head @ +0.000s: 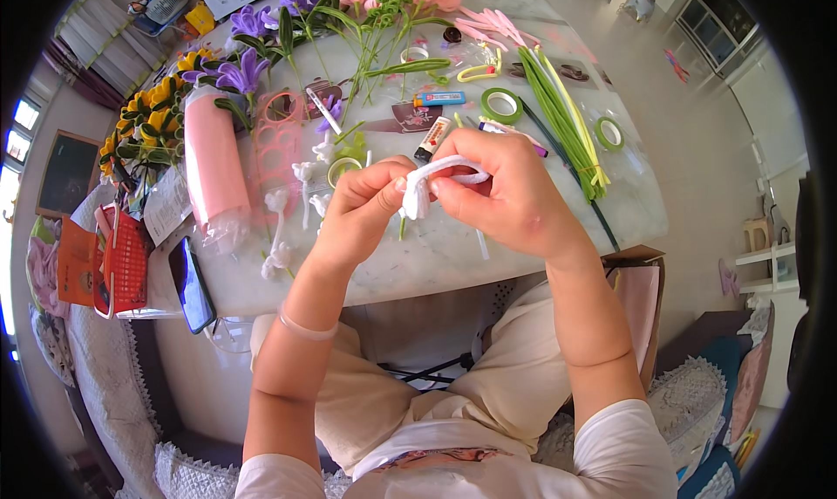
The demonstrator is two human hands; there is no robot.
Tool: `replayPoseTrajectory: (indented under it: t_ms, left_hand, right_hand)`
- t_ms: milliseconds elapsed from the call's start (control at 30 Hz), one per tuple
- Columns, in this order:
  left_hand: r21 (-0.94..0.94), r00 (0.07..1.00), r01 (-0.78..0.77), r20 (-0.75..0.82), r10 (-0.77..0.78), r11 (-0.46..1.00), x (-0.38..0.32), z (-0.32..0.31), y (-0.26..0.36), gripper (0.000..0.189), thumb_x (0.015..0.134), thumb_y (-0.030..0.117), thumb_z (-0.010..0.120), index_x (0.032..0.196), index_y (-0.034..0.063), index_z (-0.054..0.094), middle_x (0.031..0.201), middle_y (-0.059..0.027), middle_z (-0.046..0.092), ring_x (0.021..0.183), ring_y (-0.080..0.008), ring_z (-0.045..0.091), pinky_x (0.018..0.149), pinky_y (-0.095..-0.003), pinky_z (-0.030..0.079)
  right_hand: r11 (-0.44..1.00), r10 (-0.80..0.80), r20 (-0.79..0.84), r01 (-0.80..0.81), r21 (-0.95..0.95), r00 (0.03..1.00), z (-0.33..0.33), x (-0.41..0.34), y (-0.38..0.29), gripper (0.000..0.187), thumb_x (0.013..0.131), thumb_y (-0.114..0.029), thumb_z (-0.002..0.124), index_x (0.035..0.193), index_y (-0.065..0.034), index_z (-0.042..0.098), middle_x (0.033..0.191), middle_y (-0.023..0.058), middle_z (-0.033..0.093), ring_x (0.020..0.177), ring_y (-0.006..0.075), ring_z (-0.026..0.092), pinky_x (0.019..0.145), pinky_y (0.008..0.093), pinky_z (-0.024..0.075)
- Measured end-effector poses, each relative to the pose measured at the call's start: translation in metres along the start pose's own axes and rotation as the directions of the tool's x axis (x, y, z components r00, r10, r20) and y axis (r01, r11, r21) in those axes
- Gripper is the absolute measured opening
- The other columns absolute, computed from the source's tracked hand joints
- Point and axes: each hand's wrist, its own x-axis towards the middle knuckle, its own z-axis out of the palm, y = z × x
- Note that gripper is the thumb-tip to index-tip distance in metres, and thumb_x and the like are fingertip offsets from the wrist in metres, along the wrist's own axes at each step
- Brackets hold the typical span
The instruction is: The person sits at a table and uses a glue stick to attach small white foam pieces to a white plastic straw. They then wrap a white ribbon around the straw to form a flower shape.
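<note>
Between both hands, above the table's near edge, is a white chenille stem [416,195] bent into loops. My left hand [373,201] pinches its folded end between thumb and forefinger. Thumb and fingers of my right hand [500,195] grip the looped part, which curves over toward the right palm. Below the hands a short green stem end [402,229] shows; what it joins is hidden. Small white chenille flowers [277,201] lie left of my left hand. Just beyond the fingers are a small glue tube [433,139] and a roll of pale tape [343,170].
A pink wrapped roll [216,165], a phone [191,283] and a red basket [124,260] line the left side. Green chenille stems [562,119], green floral tape [501,105] and a blue lighter [439,98] lie beyond the hands. Purple chenille flowers [243,70] stand behind. An open cardboard box [637,303] is right.
</note>
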Motion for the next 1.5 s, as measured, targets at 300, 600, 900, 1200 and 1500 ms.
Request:
replayPoseTrajectory:
  t_ms: [300, 600, 900, 1200, 1500]
  left_hand:
    - [-0.010, 0.991, -0.025, -0.130, 0.024, 1.000, -0.002, 0.011, 0.001, 0.018, 0.096, 0.012, 0.052, 0.094, -0.0016, 0.065, 0.089, -0.0025, 0.058, 0.083, -0.0112, 0.051, 0.078, -0.0258, 0.040]
    - [0.509, 0.941, -0.106, -0.225, 0.251, 0.854, -0.003, 0.008, 0.014, 0.012, 0.091, 0.009, 0.058, 0.089, -0.0015, 0.064, 0.080, -0.0030, 0.056, 0.071, -0.0108, 0.049, 0.064, -0.0241, 0.038]
    - [0.802, 0.881, -0.062, -0.236, 0.410, 0.594, 0.000, 0.012, 0.010, 0.002, 0.080, 0.000, 0.063, 0.082, -0.0004, 0.064, 0.071, -0.0082, 0.053, 0.064, -0.0199, 0.050, 0.059, -0.0300, 0.039]
    - [0.990, 0.823, -0.056, -0.027, 0.568, 0.128, 0.002, 0.010, 0.003, 0.009, 0.074, 0.004, 0.067, 0.079, 0.0067, 0.060, 0.073, -0.0044, 0.051, 0.070, -0.0241, 0.049, 0.065, -0.0356, 0.035]
    - [0.991, 0.752, -0.012, 0.096, 0.652, -0.132, 0.005, -0.003, 0.004, 0.015, 0.071, 0.009, 0.070, 0.081, 0.0103, 0.059, 0.077, -0.0026, 0.051, 0.074, -0.0226, 0.050, 0.070, -0.0365, 0.033]
  right_hand:
    - [0.964, 0.018, -0.034, -0.008, 0.267, 0.999, 0.011, 0.000, 0.011, 0.013, 0.087, -0.010, 0.061, 0.085, 0.0020, 0.057, 0.073, 0.0059, 0.060, 0.061, 0.0105, 0.053, 0.056, 0.0245, 0.0443]
    - [1.000, -0.002, -0.161, -0.001, -0.021, 0.987, 0.013, 0.003, 0.021, 0.010, 0.087, -0.007, 0.063, 0.089, 0.0018, 0.058, 0.071, 0.0066, 0.059, 0.061, 0.0105, 0.053, 0.058, 0.0253, 0.0442]
    - [0.837, -0.480, -0.271, 0.343, -0.427, 0.834, 0.020, 0.014, 0.017, 0.014, 0.077, -0.004, 0.069, 0.090, -0.0034, 0.063, 0.085, 0.0068, 0.058, 0.071, 0.0179, 0.056, 0.061, 0.0300, 0.0452]
    - [0.740, -0.631, -0.099, 0.559, -0.373, 0.770, 0.026, 0.011, 0.026, 0.014, 0.076, 0.001, 0.066, 0.089, -0.0038, 0.062, 0.089, 0.0080, 0.059, 0.072, 0.0214, 0.054, 0.063, 0.0305, 0.0454]
    - [0.882, -0.244, -0.355, 0.358, 0.305, 0.903, 0.026, 0.000, 0.013, 0.010, 0.093, -0.010, 0.057, 0.095, -0.0002, 0.057, 0.084, 0.0113, 0.064, 0.070, 0.0126, 0.058, 0.063, 0.0247, 0.0491]
